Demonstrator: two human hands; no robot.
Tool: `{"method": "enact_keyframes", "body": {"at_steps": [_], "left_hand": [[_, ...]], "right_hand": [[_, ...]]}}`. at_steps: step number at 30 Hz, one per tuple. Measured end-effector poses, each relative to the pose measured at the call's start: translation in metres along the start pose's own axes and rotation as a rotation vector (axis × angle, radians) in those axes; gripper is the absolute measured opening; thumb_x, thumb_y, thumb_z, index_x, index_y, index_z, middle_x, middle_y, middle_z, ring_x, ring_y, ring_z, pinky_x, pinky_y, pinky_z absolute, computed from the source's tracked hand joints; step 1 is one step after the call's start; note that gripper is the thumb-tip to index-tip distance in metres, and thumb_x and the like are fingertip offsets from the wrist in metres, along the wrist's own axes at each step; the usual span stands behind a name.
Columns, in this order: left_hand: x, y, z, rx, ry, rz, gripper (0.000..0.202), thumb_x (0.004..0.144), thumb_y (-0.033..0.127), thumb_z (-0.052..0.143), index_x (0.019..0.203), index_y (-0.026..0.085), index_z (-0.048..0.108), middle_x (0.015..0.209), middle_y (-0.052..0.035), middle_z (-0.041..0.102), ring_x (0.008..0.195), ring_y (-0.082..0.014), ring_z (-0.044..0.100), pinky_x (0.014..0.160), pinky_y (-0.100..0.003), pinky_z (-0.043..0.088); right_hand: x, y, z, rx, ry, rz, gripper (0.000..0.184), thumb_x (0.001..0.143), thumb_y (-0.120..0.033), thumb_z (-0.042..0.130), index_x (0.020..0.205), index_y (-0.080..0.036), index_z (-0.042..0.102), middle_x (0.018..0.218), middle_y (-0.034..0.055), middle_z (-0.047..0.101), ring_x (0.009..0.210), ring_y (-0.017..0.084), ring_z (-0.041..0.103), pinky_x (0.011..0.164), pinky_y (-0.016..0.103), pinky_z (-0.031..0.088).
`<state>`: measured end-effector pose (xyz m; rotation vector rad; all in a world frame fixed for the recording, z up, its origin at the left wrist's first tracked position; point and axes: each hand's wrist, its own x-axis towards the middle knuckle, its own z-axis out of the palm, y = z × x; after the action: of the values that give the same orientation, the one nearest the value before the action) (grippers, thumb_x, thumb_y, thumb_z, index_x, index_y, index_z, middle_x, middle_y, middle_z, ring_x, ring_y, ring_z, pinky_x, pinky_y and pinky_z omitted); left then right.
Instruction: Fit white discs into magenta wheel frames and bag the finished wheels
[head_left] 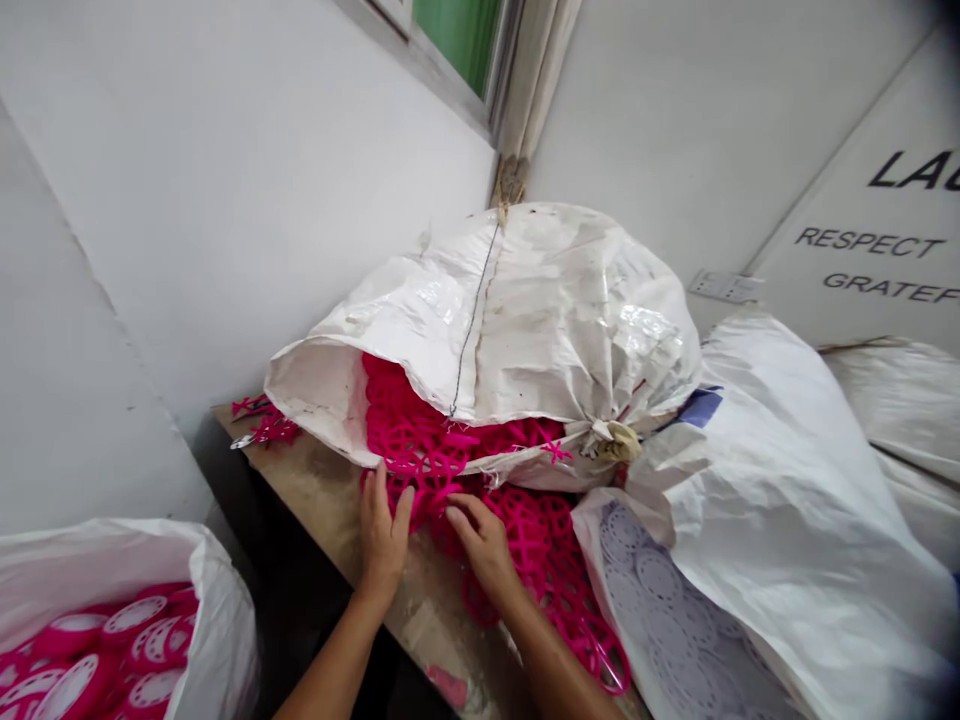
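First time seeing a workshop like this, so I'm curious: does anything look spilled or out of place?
Yes: magenta lattice pieces spill from a white woven sack across a wooden table, and a few lie apart by the wall.

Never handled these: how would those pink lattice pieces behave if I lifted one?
The magenta plastic lattice pieces look thin and open, so probably light for their size and somewhat bendy. Their openwork looks interlocked, so one may snag others, especially under the white woven sack.
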<state>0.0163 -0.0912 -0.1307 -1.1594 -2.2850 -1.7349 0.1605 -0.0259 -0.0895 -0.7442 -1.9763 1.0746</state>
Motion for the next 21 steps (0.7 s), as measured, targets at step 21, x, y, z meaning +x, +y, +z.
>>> {"method": "enact_keyframes", "body": {"at_steps": [21], "left_hand": [[-0.056, 0.020, -0.003, 0.130, -0.262, 0.301, 0.068, 0.082, 0.047, 0.052, 0.136, 0.009, 0.037, 0.140, -0.0229, 0.035, 0.132, -0.0362, 0.032, 0.107, -0.052, 0.028]], "right_hand": [[-0.190, -0.008, -0.153, -0.787, 0.603, 0.190, 0.036, 0.085, -0.025, 0.052, 0.119, -0.018, 0.060, 0.124, 0.0131, 0.057, 0.116, 0.025, 0.051, 0.097, 0.044, 0.041]]}}
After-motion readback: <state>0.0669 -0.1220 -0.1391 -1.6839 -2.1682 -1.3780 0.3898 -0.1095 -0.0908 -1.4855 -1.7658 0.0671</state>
